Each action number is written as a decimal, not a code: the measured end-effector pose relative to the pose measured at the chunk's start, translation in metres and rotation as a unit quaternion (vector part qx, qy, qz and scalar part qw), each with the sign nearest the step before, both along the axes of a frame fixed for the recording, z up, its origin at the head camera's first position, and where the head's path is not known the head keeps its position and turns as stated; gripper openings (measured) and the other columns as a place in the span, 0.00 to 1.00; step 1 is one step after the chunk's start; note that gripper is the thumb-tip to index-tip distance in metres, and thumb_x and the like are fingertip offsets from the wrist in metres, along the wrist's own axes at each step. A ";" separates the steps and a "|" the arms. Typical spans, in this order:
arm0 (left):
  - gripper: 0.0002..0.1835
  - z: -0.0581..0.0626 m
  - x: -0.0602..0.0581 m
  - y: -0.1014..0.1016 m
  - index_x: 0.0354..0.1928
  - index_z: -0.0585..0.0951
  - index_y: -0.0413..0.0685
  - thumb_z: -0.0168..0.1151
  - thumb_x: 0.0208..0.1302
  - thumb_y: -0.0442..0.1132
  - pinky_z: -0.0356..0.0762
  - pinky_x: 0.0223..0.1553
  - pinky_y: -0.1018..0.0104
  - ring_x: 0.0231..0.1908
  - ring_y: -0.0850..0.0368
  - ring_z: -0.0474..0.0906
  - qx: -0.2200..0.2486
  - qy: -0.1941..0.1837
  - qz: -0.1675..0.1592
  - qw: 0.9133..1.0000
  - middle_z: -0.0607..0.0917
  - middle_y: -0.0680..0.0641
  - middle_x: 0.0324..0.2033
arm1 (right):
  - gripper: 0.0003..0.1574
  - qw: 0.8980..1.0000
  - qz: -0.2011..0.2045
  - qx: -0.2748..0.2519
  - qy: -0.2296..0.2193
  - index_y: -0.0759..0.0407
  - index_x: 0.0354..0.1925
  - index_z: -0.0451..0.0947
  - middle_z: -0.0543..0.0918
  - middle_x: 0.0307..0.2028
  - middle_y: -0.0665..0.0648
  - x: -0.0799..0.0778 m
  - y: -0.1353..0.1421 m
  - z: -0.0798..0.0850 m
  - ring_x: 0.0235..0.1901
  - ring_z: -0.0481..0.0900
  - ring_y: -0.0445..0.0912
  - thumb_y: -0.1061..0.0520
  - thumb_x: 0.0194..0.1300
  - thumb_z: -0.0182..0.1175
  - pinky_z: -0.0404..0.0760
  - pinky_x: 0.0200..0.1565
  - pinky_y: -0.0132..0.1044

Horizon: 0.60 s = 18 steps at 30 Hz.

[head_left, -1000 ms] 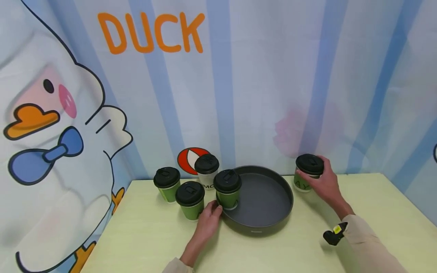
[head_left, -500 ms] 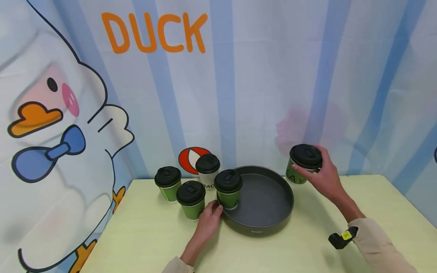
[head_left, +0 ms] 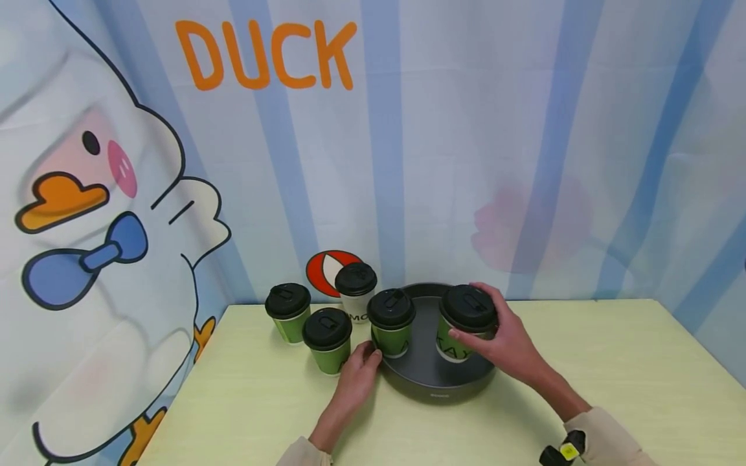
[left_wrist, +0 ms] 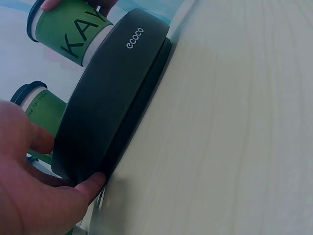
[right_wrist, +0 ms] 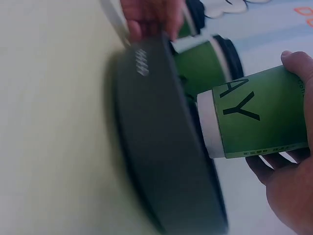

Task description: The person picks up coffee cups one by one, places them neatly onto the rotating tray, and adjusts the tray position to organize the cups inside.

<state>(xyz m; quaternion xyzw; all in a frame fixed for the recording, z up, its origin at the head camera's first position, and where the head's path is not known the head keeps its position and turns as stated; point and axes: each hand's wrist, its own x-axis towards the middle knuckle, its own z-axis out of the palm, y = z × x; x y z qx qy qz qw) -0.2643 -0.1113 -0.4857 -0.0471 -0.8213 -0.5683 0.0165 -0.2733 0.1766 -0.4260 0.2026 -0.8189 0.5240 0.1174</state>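
My right hand (head_left: 513, 343) grips a green paper coffee cup (head_left: 451, 340) with a black lid, upright above the right part of a round dark grey pan (head_left: 416, 375). In the right wrist view the fingers and thumb wrap the cup (right_wrist: 266, 115), its white base near the pan's rim. Whether the base touches the pan's floor, I cannot tell. My left hand (head_left: 354, 378) holds the pan at its left edge; in the left wrist view the fingers (left_wrist: 93, 186) lie round the wall marked "ecoco". A second green lidded cup (head_left: 392, 340) stands inside the pan, at its left.
Left of the pan stand two green lidded cups, a nearer one (head_left: 327, 357) and a farther one (head_left: 289, 327), plus a white lidded cup (head_left: 357, 304) behind. A printed curtain (head_left: 443, 129) hangs along the back edge of the pale yellow table (head_left: 250, 414).
My right hand has lifted the cup from the table right of the pan and carried it left, over the pan. The left hand stays at the pan's edge.
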 end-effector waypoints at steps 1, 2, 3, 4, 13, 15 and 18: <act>0.31 0.000 0.000 0.000 0.71 0.66 0.22 0.49 0.79 0.43 0.65 0.69 0.39 0.69 0.31 0.68 0.000 0.000 0.001 1.000 0.71 0.25 0.68 | 0.54 1.000 0.005 0.001 -0.004 0.48 0.78 0.57 0.76 0.65 0.62 0.002 -0.004 -0.003 0.61 0.79 0.56 0.54 0.63 0.76 0.83 0.51 0.40; 0.31 -0.001 0.000 0.000 0.71 0.66 0.22 0.49 0.79 0.43 0.65 0.69 0.39 0.69 0.31 0.68 0.000 0.000 0.001 1.000 0.71 0.25 0.68 | 0.54 1.000 0.008 0.002 -0.008 0.47 0.78 0.57 0.77 0.64 0.61 0.003 -0.008 -0.007 0.60 0.80 0.55 0.52 0.62 0.76 0.83 0.53 0.42; 0.31 -0.001 0.000 0.000 0.71 0.66 0.22 0.49 0.79 0.43 0.65 0.69 0.39 0.69 0.31 0.68 0.000 0.000 0.002 1.000 0.71 0.25 0.68 | 0.54 1.000 0.010 0.004 -0.011 0.45 0.78 0.58 0.77 0.64 0.60 0.004 -0.011 -0.010 0.60 0.80 0.54 0.51 0.62 0.76 0.83 0.54 0.45; 0.31 -0.001 0.000 0.000 0.71 0.66 0.22 0.49 0.79 0.43 0.65 0.69 0.39 0.69 0.31 0.68 0.000 0.000 0.002 1.000 0.72 0.25 0.68 | 0.55 1.000 0.014 0.005 -0.015 0.45 0.78 0.58 0.78 0.63 0.60 0.005 -0.014 -0.012 0.60 0.81 0.53 0.51 0.62 0.77 0.82 0.54 0.48; 0.31 -0.001 0.001 0.000 0.70 0.66 0.22 0.49 0.79 0.43 0.65 0.69 0.39 0.69 0.30 0.68 -0.002 0.003 0.001 1.000 0.72 0.25 0.67 | 0.55 1.000 0.022 0.017 -0.006 0.45 0.76 0.61 0.82 0.58 0.51 0.011 -0.034 -0.026 0.56 0.82 0.48 0.46 0.58 0.79 0.79 0.56 0.55; 0.30 -0.001 0.001 0.000 0.70 0.66 0.22 0.49 0.79 0.43 0.65 0.69 0.39 0.69 0.30 0.68 -0.003 0.003 0.002 1.000 0.72 0.25 0.67 | 0.55 1.000 0.024 0.020 -0.002 0.42 0.76 0.61 0.83 0.57 0.49 0.012 -0.036 -0.028 0.55 0.83 0.45 0.46 0.58 0.79 0.79 0.56 0.54; 0.30 -0.001 0.001 0.000 0.70 0.66 0.22 0.49 0.79 0.43 0.65 0.69 0.39 0.69 0.31 0.68 -0.003 0.002 0.003 1.000 0.72 0.25 0.67 | 0.54 0.999 0.026 0.026 0.001 0.40 0.75 0.61 0.83 0.55 0.48 0.013 -0.038 -0.030 0.53 0.83 0.43 0.45 0.58 0.79 0.80 0.56 0.53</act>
